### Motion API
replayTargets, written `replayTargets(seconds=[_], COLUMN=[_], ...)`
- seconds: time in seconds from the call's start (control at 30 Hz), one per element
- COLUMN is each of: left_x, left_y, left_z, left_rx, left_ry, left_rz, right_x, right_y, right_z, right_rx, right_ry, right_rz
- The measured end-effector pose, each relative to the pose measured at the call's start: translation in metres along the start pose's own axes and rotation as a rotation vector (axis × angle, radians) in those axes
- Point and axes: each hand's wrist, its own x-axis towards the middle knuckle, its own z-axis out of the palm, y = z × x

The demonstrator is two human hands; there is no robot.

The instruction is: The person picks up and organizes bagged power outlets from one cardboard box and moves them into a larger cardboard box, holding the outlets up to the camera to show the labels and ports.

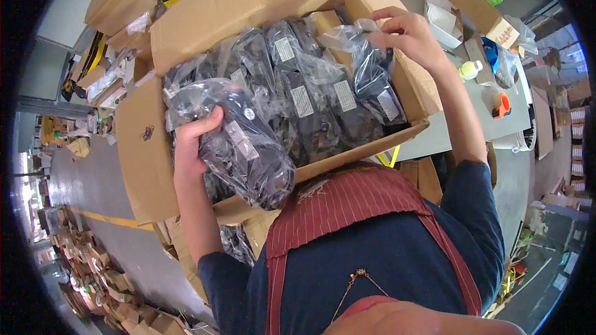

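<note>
bagged black item [257, 164], one of many alike, tilts over the near left part of an open cardboard carton [139, 167], its clear plastic creased and shiny, one white label [242, 139] showing. the left hand [196, 139] is clamped on its left side, thumb across the plastic. the right hand [406, 34] has thumb and fingers together on the loose top of a second bag [370, 68], which leans at the carton's right end and bears one label too. packed bags [320, 127] fill the rest of the carton, four with a label in sight; they overlap, so their full number cannot be told.

to the right stands one pale grey table [484, 127] with one small bottle [469, 71], white-capped, and one orange ring-shaped object [504, 110]. beyond the carton's left end, the smooth grey floor [93, 180] carries one yellow line [112, 218]; many cardboard boxes [118, 279], too many to count, crowd the lower left of the room.
</note>
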Motion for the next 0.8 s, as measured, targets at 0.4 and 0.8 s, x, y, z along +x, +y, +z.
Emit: replayTargets(seconds=[0.4,0.8], left_x=[-0.002,-0.002], left_y=[-0.012,-0.013], left_z=[0.0,-0.003], left_rx=[0.058,0.115], left_ry=[0.071,0.075], left_rz=[-0.065,-0.039], right_x=[0.011,-0.03], right_y=[-0.028,0.017], right_z=[0.038,0.07], right_rx=[-0.747,-0.495], right_ry=[-0.548,-0.386], right_rz=[0.103,-0.051])
